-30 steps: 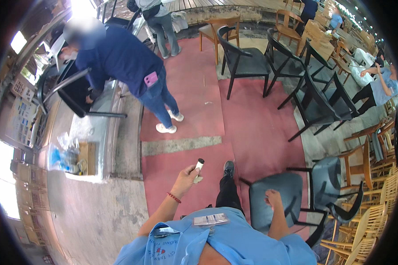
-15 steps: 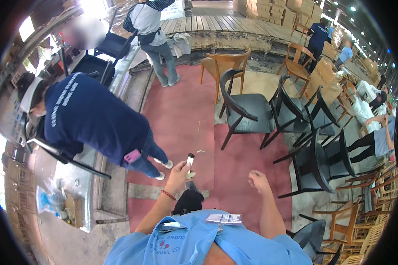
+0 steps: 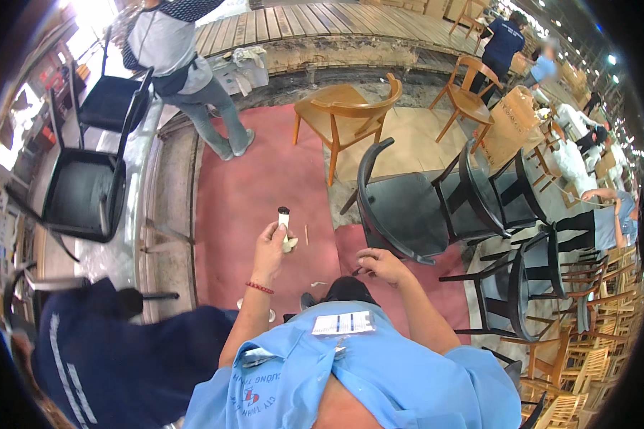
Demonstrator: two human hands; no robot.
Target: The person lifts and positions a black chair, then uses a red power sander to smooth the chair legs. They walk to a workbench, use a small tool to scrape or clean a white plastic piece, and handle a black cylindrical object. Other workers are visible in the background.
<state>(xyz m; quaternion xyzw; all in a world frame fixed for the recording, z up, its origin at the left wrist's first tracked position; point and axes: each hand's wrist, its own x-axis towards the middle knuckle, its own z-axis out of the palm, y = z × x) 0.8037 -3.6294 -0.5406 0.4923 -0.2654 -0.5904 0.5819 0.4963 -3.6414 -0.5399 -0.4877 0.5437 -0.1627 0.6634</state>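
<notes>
My left hand (image 3: 268, 250), a red beaded bracelet on its wrist, is closed round a small white cylinder with a black top (image 3: 284, 218). A pale crumpled scrap (image 3: 290, 245) shows beside the fingers of that hand. My right hand (image 3: 383, 266) is in front of my body with its fingers curled together. Something small and dark shows at its fingertips, too small to name. Nearest to my right hand is a black chair (image 3: 401, 207) with a curved back and dark seat.
Red sheeting (image 3: 265, 171) covers the floor ahead. A brown wooden chair (image 3: 343, 114) stands at its far end, and several black chairs line the right. At left, black chairs (image 3: 86, 193) rest on a covered bench. A co-worker in dark blue (image 3: 136, 350) bends close by; another person (image 3: 215, 114) stands ahead.
I have moved forward, so the co-worker in dark blue is now lower left. My right hand has moved inward and curls its fingers. My left hand still holds the white cylinder.
</notes>
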